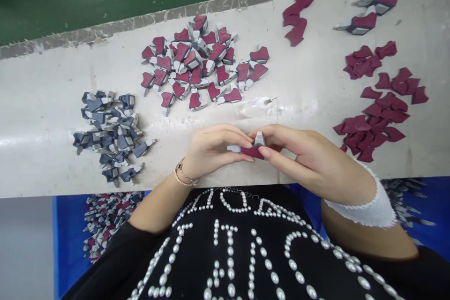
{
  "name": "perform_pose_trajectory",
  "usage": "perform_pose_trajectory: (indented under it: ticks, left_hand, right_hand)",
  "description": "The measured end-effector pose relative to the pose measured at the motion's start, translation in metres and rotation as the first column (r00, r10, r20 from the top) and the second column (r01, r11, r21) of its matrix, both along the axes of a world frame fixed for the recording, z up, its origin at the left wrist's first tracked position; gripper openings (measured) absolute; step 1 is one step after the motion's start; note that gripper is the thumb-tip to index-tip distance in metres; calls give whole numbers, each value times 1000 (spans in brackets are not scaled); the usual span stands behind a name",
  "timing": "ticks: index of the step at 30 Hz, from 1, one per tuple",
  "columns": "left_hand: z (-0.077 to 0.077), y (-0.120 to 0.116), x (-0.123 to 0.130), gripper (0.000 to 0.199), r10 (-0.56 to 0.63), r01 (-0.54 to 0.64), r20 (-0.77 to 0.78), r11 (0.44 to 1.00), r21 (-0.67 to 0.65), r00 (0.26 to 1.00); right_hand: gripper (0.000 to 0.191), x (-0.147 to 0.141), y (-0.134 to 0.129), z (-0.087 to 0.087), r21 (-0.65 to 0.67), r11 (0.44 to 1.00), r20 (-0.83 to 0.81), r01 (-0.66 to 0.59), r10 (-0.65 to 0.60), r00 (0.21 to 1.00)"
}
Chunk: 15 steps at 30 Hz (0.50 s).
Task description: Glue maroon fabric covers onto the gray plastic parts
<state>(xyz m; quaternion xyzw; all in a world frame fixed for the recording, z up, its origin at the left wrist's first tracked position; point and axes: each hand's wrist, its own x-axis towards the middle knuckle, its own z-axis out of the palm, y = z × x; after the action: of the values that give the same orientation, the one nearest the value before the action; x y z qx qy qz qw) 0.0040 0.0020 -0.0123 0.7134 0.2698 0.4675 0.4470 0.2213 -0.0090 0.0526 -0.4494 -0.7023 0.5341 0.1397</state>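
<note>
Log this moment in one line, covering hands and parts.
left hand: grips red-and-grey piece | right hand: grips same piece | table left: grey pieces | table right: loose red pieces

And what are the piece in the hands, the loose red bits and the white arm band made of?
The held piece: probably hard plastic with smooth flat faces, its grey parts maybe metal. The loose red bits: maybe plastic or rubber, thin, flat and dull. The white arm band: likely soft cloth, matte, with a frilly edge.
</note>
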Motion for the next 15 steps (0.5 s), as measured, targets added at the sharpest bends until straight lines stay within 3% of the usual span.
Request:
perform_pose_trajectory:
  ticks: [15]
  left_hand:
    - [2,1,2,27,-43,42,43,999,12,998]
  right_hand:
    - [17,-2,1,6,35,999,46,-16,15,999]
